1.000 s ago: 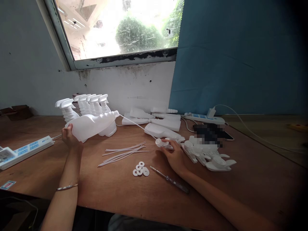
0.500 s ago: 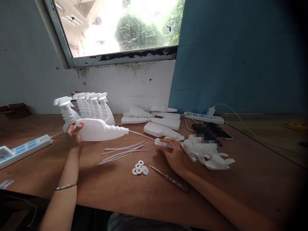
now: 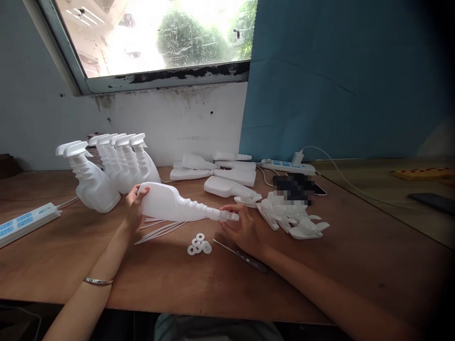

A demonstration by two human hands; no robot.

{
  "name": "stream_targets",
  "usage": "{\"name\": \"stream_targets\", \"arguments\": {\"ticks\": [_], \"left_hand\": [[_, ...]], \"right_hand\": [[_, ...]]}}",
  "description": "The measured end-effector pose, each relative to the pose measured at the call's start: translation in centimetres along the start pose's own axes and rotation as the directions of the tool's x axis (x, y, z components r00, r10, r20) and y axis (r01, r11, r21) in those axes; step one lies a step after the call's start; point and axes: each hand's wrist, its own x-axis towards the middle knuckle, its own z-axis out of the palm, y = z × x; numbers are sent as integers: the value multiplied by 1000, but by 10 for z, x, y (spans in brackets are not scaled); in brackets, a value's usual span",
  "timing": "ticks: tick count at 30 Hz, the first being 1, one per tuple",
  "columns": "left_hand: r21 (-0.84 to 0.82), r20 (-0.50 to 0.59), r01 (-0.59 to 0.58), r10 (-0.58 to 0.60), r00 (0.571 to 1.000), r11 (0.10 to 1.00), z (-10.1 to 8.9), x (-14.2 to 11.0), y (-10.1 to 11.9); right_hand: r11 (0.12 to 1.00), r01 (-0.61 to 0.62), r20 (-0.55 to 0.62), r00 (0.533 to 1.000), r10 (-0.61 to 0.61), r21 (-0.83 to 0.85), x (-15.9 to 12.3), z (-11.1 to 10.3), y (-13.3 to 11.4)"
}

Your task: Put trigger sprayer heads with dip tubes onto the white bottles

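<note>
A white plastic bottle lies sideways in the air above the table, its neck pointing right. My left hand is closed around its base end. At the neck, my right hand grips a white spray head, which meets the bottle's mouth. The thin tube is out of sight. Below the bottle lie several thin white tubes, partly covered by it. A small pile of white ring washers sits nearer me, and a screwdriver lies beneath my right wrist.
Several spray bottles with heads stand at the left. Bottles without heads lie at the back, loose spray heads on the right. Power strips flank the table; a phone lies at the back right.
The bottle and spray head have come together; the tube that showed between them has gone from sight. My left hand has moved right with the bottle. The whole view has shifted slightly.
</note>
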Motion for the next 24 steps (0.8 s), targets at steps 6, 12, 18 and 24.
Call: {"name": "stream_targets", "arguments": {"ticks": [6, 12, 18, 24], "left_hand": [[-26, 30, 78, -77, 997, 997, 6, -4, -7], [11, 42, 93, -94, 995, 996, 9, -5, -11], [44, 60, 118, -121, 991, 992, 12, -8, -14], [29, 75, 101, -103, 992, 995, 12, -9, -16]], "right_hand": [[996, -43, -14, 999, 44, 80, -2, 0, 0], [987, -91, 16, 996, 90, 131, -4, 6, 4], [992, -50, 30, 998, 47, 114, -3, 6, 0], [918, -340, 58, 940, 335, 206, 1, 0, -8]]}}
